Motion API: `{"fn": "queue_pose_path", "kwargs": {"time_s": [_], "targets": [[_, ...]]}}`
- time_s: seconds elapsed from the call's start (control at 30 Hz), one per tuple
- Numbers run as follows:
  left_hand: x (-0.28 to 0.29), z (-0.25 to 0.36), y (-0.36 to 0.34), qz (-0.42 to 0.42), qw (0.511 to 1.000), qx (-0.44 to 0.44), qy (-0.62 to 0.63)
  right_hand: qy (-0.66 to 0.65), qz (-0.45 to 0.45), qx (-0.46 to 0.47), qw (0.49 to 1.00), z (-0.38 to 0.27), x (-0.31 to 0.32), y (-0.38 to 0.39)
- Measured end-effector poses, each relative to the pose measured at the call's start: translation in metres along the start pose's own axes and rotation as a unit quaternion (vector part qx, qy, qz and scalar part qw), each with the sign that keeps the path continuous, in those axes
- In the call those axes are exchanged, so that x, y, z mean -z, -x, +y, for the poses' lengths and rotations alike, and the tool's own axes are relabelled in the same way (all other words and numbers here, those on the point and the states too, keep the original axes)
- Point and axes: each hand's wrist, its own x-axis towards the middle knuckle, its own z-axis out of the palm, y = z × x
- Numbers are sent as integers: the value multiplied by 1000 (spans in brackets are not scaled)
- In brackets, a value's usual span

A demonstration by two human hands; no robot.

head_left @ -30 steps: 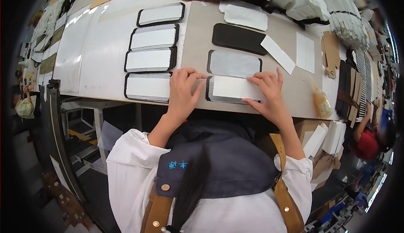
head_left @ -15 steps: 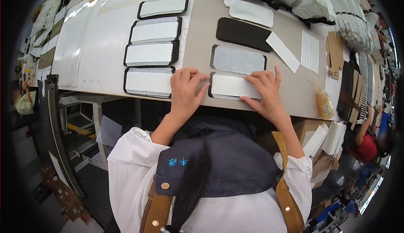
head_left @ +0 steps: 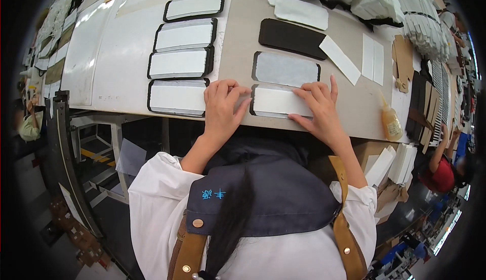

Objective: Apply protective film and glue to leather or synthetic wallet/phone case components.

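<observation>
A black-edged rectangular piece with a white sheet on top lies at the near edge of the grey work mat. My left hand rests with curled fingers at its left end. My right hand lies flat on its right end, fingers spread and pressing down. Just beyond it sits a similar piece with a grey sheet, and further back a plain black piece.
Left of the mat, several finished black-and-white pieces lie in a column on a white board. Loose white strips, a glue bottle and stacks of white and brown parts crowd the right. Another person in red works at far right.
Both hands stay on the near piece; my right hand's fingers have shifted slightly along the white sheet. The view has tilted a little.
</observation>
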Motion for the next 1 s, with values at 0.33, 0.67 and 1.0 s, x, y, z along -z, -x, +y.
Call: {"fn": "queue_pose_path", "kwargs": {"time_s": [0.33, 0.67, 1.0], "targets": [[0, 0, 0, -1, 1000, -3, -4, -2, -5, 8, 1000, 2, 0, 0], [0, 0, 0, -5, 1000, 1, -6, -16, -4, 12, 1000, 3, 1, -1], [3, 11, 0, -50, 998, -31, -20, -21, -6, 20, 1000, 5, 1, 1]]}}
